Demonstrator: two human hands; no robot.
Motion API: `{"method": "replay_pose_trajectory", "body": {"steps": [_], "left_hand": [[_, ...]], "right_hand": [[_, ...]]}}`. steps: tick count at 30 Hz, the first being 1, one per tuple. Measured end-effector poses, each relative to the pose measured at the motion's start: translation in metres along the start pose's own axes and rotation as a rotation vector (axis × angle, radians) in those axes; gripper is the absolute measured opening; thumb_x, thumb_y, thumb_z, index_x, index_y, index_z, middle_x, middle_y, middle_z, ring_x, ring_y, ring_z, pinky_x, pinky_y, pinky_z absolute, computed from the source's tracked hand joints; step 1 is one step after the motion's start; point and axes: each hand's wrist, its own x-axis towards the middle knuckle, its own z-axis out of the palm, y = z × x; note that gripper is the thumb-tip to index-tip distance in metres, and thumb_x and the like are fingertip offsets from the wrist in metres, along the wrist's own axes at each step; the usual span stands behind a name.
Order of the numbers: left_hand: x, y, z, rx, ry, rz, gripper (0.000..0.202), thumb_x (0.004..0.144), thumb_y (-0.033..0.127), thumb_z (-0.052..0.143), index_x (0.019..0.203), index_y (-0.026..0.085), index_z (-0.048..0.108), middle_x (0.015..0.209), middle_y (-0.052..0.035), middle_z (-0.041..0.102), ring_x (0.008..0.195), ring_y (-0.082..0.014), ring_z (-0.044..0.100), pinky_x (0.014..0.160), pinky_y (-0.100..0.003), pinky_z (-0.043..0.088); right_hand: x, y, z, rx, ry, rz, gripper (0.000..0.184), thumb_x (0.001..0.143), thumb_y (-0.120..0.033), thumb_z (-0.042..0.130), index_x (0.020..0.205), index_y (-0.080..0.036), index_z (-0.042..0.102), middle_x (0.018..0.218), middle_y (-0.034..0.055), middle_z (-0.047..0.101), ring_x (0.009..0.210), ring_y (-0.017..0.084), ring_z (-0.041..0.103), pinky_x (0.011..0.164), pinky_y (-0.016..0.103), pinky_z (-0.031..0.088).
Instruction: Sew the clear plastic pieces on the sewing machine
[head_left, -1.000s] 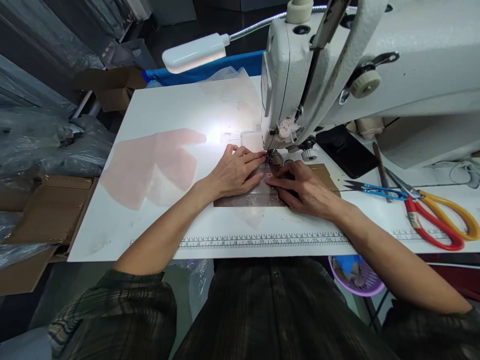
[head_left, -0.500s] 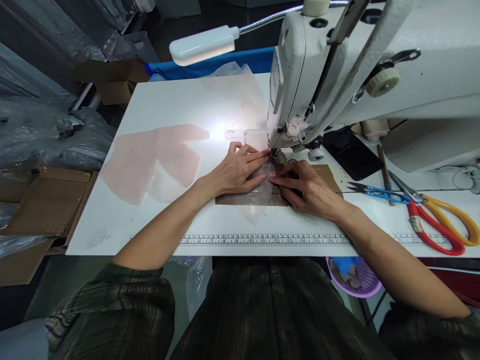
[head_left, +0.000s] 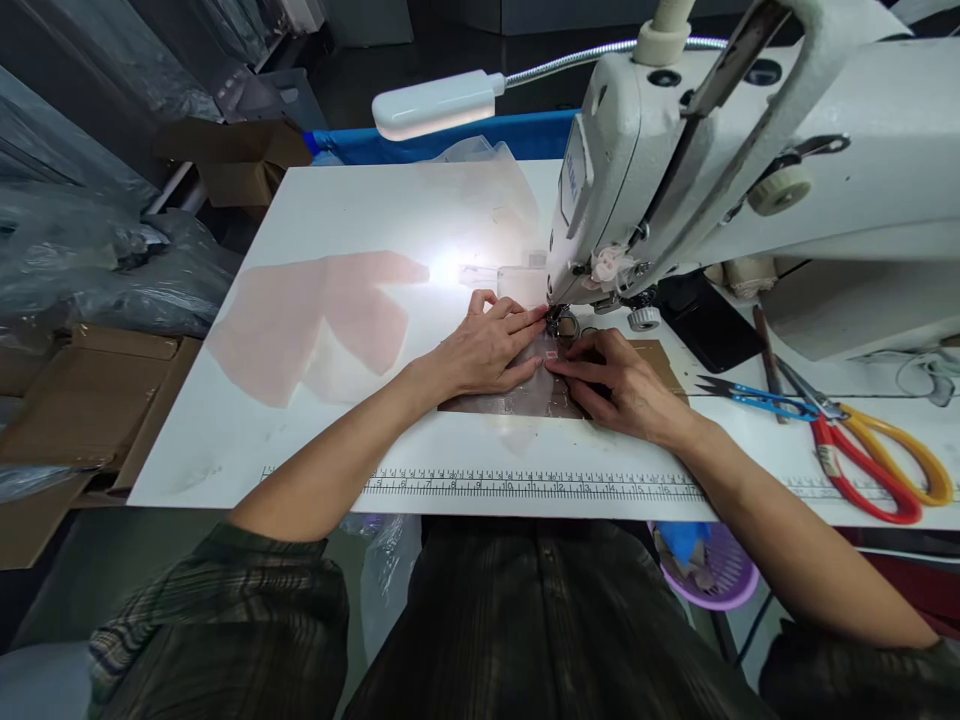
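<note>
My left hand [head_left: 496, 348] lies spread on a piece of sheer fabric [head_left: 517, 402], its fingertips beside the presser foot [head_left: 556, 318] of the white sewing machine [head_left: 611, 180]. Just right of it, my right hand [head_left: 611, 378] has its fingers drawn together on the fabric edge. A small reddish mark or label [head_left: 552, 355] shows near those fingertips. Beneath the fabric is a brown plate [head_left: 654, 362] on the white table. The needle tip is too small to make out.
Pale pink sheer pieces [head_left: 300, 300] lie on the left of the table [head_left: 225, 460]. To the right are a black phone [head_left: 709, 320], blue thread snips [head_left: 765, 398] and large scissors [head_left: 874, 460]. A ruler strip [head_left: 480, 485] runs along the front edge. A lamp [head_left: 435, 103] hangs above.
The camera view has shifted a little, so the machine and table sit slightly farther right. Both hands stay by the presser foot, with only slight finger movement.
</note>
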Motion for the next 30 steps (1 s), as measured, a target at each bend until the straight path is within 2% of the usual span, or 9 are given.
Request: {"method": "replay_pose_trajectory", "body": {"steps": [4, 8, 11, 18, 22, 30], "left_hand": [[0.001, 0.001, 0.006, 0.060, 0.099, 0.085, 0.039, 0.102, 0.036, 0.045, 0.122, 0.009, 0.065, 0.132, -0.0185, 0.066, 0.109, -0.0299, 0.060, 0.096, -0.049, 0.040], [0.001, -0.001, 0.013, 0.040, 0.193, 0.225, 0.025, 0.101, 0.025, 0.049, 0.098, 0.014, 0.071, 0.107, -0.0091, 0.076, 0.087, -0.0202, 0.064, 0.082, -0.038, 0.047], [-0.002, -0.002, 0.010, -0.018, 0.220, 0.217, 0.021, 0.098, 0.026, 0.054, 0.097, 0.017, 0.073, 0.108, -0.0063, 0.077, 0.084, -0.0190, 0.067, 0.080, -0.037, 0.049], [-0.004, -0.002, -0.008, -0.017, 0.021, 0.180, 0.033, 0.094, 0.037, 0.056, 0.115, 0.018, 0.074, 0.129, -0.0099, 0.071, 0.091, -0.0236, 0.067, 0.084, -0.041, 0.050], [-0.001, -0.001, -0.007, 0.030, -0.016, 0.147, 0.038, 0.096, 0.038, 0.053, 0.120, 0.014, 0.072, 0.131, -0.0135, 0.068, 0.093, -0.0264, 0.066, 0.084, -0.043, 0.048], [0.003, 0.002, -0.005, 0.070, -0.047, 0.038, 0.042, 0.101, 0.039, 0.047, 0.126, 0.012, 0.068, 0.135, -0.0161, 0.065, 0.100, -0.0300, 0.064, 0.087, -0.046, 0.044]], "right_hand": [[0.001, 0.000, -0.001, 0.004, -0.006, 0.001, 0.030, 0.094, -0.020, 0.057, 0.117, -0.018, 0.077, 0.110, 0.0156, 0.060, 0.106, 0.027, 0.058, 0.091, 0.046, 0.056], [0.000, -0.001, -0.001, -0.007, -0.010, 0.001, 0.031, 0.094, -0.019, 0.057, 0.118, -0.017, 0.076, 0.110, 0.0158, 0.060, 0.105, 0.027, 0.058, 0.091, 0.047, 0.056], [0.000, -0.001, 0.000, -0.018, 0.001, 0.002, 0.031, 0.094, -0.020, 0.057, 0.118, -0.017, 0.076, 0.110, 0.0163, 0.060, 0.105, 0.028, 0.057, 0.090, 0.047, 0.056], [-0.001, -0.005, 0.004, -0.031, 0.025, 0.056, 0.034, 0.096, -0.021, 0.054, 0.125, -0.023, 0.072, 0.110, 0.0146, 0.059, 0.108, 0.029, 0.057, 0.092, 0.051, 0.056], [-0.001, -0.007, 0.005, -0.029, 0.022, 0.087, 0.034, 0.097, -0.022, 0.053, 0.126, -0.025, 0.071, 0.110, 0.0143, 0.058, 0.110, 0.029, 0.056, 0.093, 0.051, 0.056], [-0.002, -0.008, 0.005, -0.045, 0.022, 0.078, 0.034, 0.097, -0.019, 0.053, 0.125, -0.022, 0.071, 0.111, 0.0155, 0.057, 0.111, 0.029, 0.055, 0.094, 0.050, 0.056]]}}
